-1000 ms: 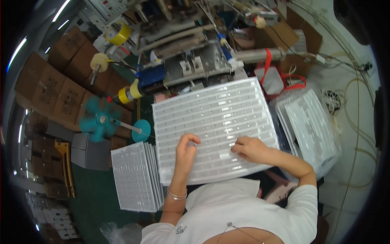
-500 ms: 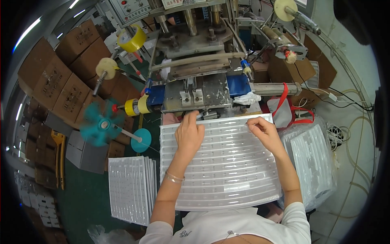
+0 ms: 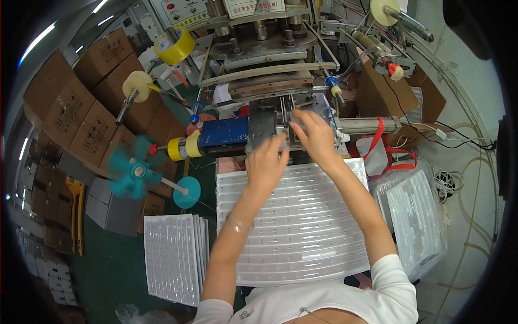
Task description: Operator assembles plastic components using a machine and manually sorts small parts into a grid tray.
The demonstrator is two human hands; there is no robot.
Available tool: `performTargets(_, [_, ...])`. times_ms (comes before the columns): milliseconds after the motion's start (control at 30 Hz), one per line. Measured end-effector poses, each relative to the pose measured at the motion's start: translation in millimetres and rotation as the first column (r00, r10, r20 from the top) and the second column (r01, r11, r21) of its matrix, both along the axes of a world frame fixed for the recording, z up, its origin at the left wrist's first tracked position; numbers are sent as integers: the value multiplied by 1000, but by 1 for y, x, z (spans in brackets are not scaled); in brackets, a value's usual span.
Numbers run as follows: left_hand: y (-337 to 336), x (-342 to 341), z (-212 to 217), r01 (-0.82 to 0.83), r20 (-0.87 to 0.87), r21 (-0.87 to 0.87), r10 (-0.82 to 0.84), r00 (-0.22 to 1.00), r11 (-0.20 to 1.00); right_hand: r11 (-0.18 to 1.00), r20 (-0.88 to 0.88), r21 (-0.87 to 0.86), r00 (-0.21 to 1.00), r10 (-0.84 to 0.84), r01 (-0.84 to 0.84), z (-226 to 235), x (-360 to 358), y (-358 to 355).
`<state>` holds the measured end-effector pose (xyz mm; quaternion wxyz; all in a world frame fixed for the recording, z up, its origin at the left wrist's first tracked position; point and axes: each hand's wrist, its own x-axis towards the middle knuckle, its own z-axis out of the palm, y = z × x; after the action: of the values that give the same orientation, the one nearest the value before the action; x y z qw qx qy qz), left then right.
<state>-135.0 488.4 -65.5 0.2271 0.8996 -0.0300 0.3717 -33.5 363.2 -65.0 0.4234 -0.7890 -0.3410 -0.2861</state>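
A metal plate [image 3: 263, 123] with a narrow upright fixture [image 3: 286, 110] lies under the press head. My right hand [image 3: 317, 139] reaches to the fixture's right side, its fingers bent and drawn toward the thumb; whatever lies at the tips is too small to make out. My left hand [image 3: 266, 164] hovers at the plate's front edge, just left of the right hand, its fingers smeared by motion. Beneath my forearms lies a white ribbed plastic tray [image 3: 302, 237] with rows of small clear pieces.
The press head [image 3: 264, 51] hangs above the plate, with a blue slide panel [image 3: 224, 133] at left. A teal fan [image 3: 137, 171] and stacked trays [image 3: 171, 259] stand left. Wrapped trays [image 3: 413, 216] and a red-strapped bag [image 3: 372, 151] are at right. Cardboard boxes [image 3: 70, 113] line the far left.
Both hands have moved forward from the tray to the fixture. The metal plate has shifted right, baring more of the blue panel at left. The view has tilted slightly.
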Motion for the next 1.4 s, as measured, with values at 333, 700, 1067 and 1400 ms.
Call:
performTargets(333, [-52, -141, -22, 89, -396, -306, -212, 893, 948, 941, 185, -110, 937, -297, 320, -29, 18, 0])
performTargets(700, [-99, -187, -82, 500, -507, 187, -353, 786, 846, 646, -510, -551, 826, 240, -528, -45, -167, -174])
performTargets(1067, [-130, -178, -96, 516, -437, -209, -551, 711, 831, 836, -574, -313, 791, 213, -452, -49, -142, -189])
performTargets(1400, [-125, -172, -99, 629, -670, 95, -418, 613, 771, 983, -687, 70, 706, 171, -170, -46, -106, -165])
